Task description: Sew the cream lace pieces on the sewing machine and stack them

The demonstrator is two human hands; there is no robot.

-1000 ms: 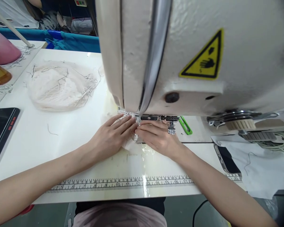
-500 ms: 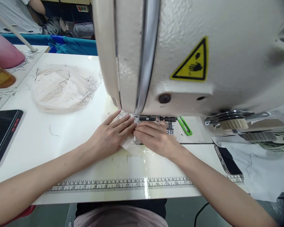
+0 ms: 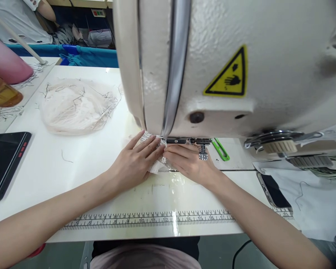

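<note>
The sewing machine [image 3: 226,63] filled the upper view over the white bench [image 3: 72,168]. A heap of pale cloth [image 3: 75,106] lay far left. The left hand [image 3: 134,162] and right hand [image 3: 189,162] lay flat, fingers extended, pressing a lace strip [image 3: 158,164] beneath the needle.

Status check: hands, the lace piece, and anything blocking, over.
Left hand and right hand flat on the lace, fingertips meeting at the machine's foot. Lace lies on the table, partly hidden. Machine head hides the needle.
</note>
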